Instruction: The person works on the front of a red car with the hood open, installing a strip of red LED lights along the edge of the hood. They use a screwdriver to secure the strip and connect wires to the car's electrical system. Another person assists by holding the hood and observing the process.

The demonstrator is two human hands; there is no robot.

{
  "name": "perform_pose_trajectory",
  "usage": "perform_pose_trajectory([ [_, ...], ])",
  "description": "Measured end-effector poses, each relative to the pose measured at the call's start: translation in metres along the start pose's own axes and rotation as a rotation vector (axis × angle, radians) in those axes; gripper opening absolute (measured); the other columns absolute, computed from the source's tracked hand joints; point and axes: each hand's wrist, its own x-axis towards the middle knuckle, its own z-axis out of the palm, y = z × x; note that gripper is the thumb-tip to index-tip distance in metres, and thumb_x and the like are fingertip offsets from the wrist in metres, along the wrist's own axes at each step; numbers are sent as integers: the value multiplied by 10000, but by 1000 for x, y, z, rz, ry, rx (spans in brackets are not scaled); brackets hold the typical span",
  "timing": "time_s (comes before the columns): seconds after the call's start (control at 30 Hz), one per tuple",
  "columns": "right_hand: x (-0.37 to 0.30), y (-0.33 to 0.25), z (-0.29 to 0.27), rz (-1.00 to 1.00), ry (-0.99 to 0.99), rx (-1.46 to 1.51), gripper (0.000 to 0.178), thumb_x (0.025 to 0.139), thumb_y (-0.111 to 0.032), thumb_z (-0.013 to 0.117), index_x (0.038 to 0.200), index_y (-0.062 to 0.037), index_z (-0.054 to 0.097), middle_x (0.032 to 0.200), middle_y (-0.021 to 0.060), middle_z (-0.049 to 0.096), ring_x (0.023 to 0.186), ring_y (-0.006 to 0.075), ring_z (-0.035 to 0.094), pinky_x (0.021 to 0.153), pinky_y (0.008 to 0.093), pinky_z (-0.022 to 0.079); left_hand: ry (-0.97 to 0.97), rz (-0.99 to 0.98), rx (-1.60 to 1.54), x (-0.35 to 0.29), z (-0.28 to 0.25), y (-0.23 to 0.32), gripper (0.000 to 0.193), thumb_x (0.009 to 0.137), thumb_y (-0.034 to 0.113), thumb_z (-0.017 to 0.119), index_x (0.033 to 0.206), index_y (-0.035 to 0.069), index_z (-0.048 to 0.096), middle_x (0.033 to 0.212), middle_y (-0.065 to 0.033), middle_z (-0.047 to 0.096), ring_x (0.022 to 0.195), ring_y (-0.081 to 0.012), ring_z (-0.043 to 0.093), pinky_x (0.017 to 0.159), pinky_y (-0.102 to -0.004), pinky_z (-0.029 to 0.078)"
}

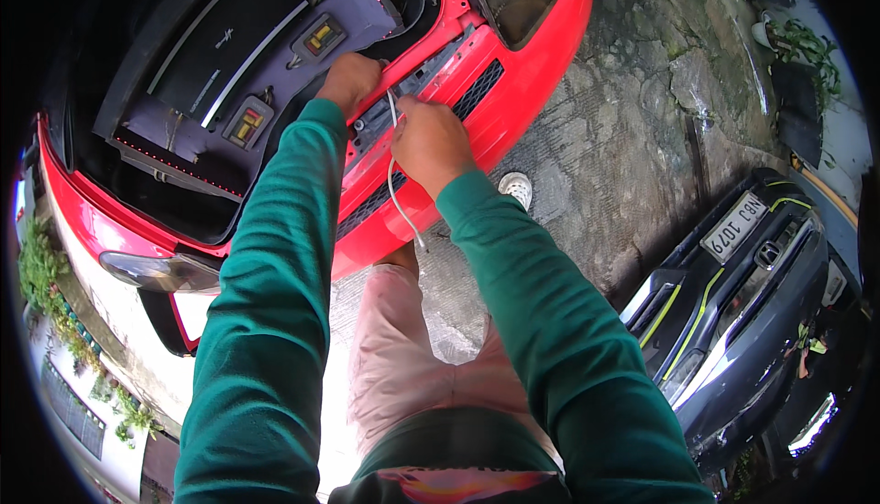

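A thin white cable (392,191) hangs over the front of a red car (541,55), its loose lower end dangling below the bumper. My right hand (429,144) is closed on this cable, just above the mesh grille (478,90). Between my two hands, a short upper stretch of the cable shows against the metal cross panel (371,122). My left hand (351,80) lies at the red inner rim of the open compartment, its fingers curled. What those fingers grip is hidden behind the hand.
Inside the compartment are a black amplifier (225,41) and two framed units with yellow parts (319,38). Car lamps flank the bumper. A dark car (742,321) stands at the right on rough concrete (632,137). My shoe (516,189) is below the bumper. Plants (811,50) grow at the far right.
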Motion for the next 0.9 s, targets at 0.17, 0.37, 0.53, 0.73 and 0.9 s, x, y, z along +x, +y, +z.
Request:
perform_pose_trajectory([
  [0.17, -9, 3, -7, 89, -40, 0, 276, 901, -148, 665, 1138, -16, 716, 913, 286, 729, 919, 477, 720, 844, 562, 580, 5, -67, -85, -17, 0, 14, 584, 993, 434, 677, 1254, -88, 698, 1373, -322, 641, 1324, -457, 597, 1073, -432, 486],
  [0.37, -2, -4, -6, 56, -73, -41, 269, 917, -171, 671, 1145, -34, 714, 893, 276, 733, 911, 473, 726, 839, 571, 582, -8, -10, -185, -2, -2, -8, 490, 1000, 392, 695, 1199, -53, 745, 1192, -222, 756, 1056, -258, 680, 936, -430, 519],
  [0.53, 10, -6, 4, 16, -29, -47, 309, 923, -130, 609, 1192, -55, 742, 909, 290, 725, 890, 474, 715, 828, 569, 572, -111, -77, -242, 17, 4, -24, 407, 1002, 318, 691, 1163, -50, 759, 1022, -158, 757, 897, -218, 671, 830, -434, 547],
  [0.73, -2, -8, -4, 122, -88, -60, 247, 943, -140, 588, 1095, 44, 652, 873, 325, 710, 892, 513, 704, 822, 578, 560, 25, -7, -119, 8, 10, -17, 471, 931, 351, 732, 1125, -78, 745, 1242, -316, 703, 1217, -446, 660, 993, -441, 528],
  [0.9, -27, -6, 1, 322, -78, 85, 262, 948, -153, 585, 1093, 66, 582, 919, 354, 711, 919, 522, 708, 841, 580, 567, 118, -110, -54, -15, -1, 7, 527, 913, 424, 748, 1110, -65, 760, 1217, -317, 715, 1199, -432, 680, 983, -441, 527],
])
